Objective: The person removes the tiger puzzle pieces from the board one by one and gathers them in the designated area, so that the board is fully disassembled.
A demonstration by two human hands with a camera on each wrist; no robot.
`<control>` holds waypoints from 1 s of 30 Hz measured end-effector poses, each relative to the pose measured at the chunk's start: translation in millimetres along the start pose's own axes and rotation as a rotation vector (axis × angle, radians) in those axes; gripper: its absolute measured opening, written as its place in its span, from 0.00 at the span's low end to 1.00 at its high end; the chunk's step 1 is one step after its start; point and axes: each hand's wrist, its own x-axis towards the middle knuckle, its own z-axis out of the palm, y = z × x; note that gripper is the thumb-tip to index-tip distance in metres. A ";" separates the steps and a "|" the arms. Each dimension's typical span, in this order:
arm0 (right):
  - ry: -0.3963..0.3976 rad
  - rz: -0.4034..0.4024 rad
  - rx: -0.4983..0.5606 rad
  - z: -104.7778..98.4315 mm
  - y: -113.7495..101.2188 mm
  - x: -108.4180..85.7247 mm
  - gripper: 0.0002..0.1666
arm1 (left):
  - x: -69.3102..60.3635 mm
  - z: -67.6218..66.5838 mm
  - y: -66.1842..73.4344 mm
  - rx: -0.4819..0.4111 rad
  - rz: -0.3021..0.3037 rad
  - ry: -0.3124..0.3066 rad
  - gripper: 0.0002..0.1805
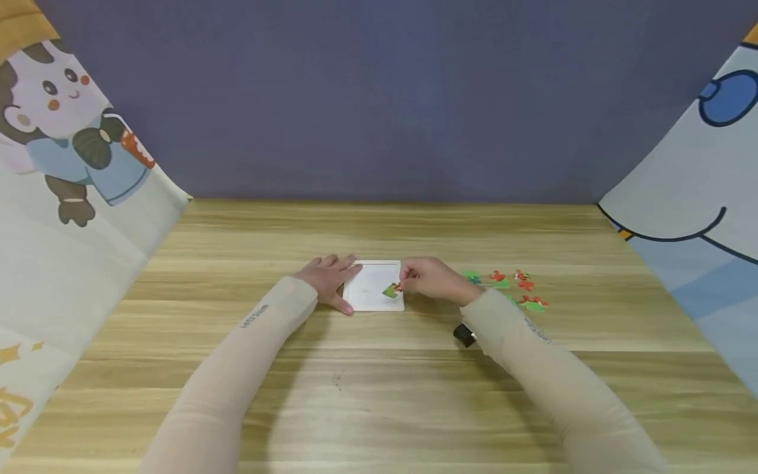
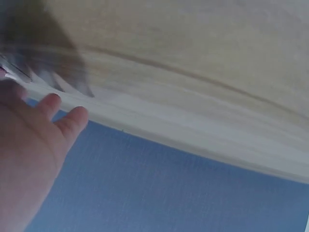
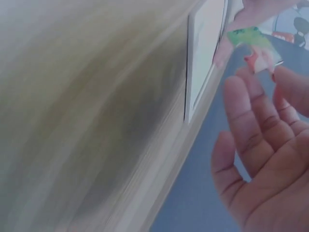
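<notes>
A white square puzzle tray [image 1: 370, 276] with a raised rim lies on the wooden table. My left hand [image 1: 328, 280] rests at its left edge, fingers spread and thumb near the lower left corner. Between thumb and fingers, my right hand [image 1: 429, 276] pinches a green and red jigsaw piece [image 1: 391, 290] over the tray's right part. The right wrist view shows that jigsaw piece [image 3: 256, 48] tilted at the fingertips, apart from the tray [image 3: 203, 53]. In the left wrist view, part of the left hand [image 2: 38, 135] shows with its fingers extended; the tray is mostly out of that view.
Several loose red and green jigsaw pieces [image 1: 524, 285] lie on the table to the right, some partly behind the right forearm. A small black object [image 1: 464, 335] sits by the right wrist. A dark blue-grey panel [image 1: 379, 99] stands behind the table [image 1: 379, 395], with printed cartoon walls either side.
</notes>
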 end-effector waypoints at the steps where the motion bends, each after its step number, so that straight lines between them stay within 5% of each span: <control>1: 0.006 0.003 0.022 -2.3 2.8 -4.5 0.05 | 0.1 1.1 -1.0 -0.004 0.008 -0.008 0.57; 9: 0.053 0.082 0.081 -25.1 23.7 -44.1 0.04 | 0.7 7.1 -7.2 -0.006 0.044 -0.023 0.58; 19: 0.094 0.203 -0.007 -49.0 58.4 -98.3 0.06 | -0.5 16.3 -16.9 -0.034 0.060 -0.018 0.59; 30: 0.056 0.289 0.004 -65.8 91.3 -151.5 0.05 | -4.2 8.4 -14.3 -0.015 0.092 -0.019 0.58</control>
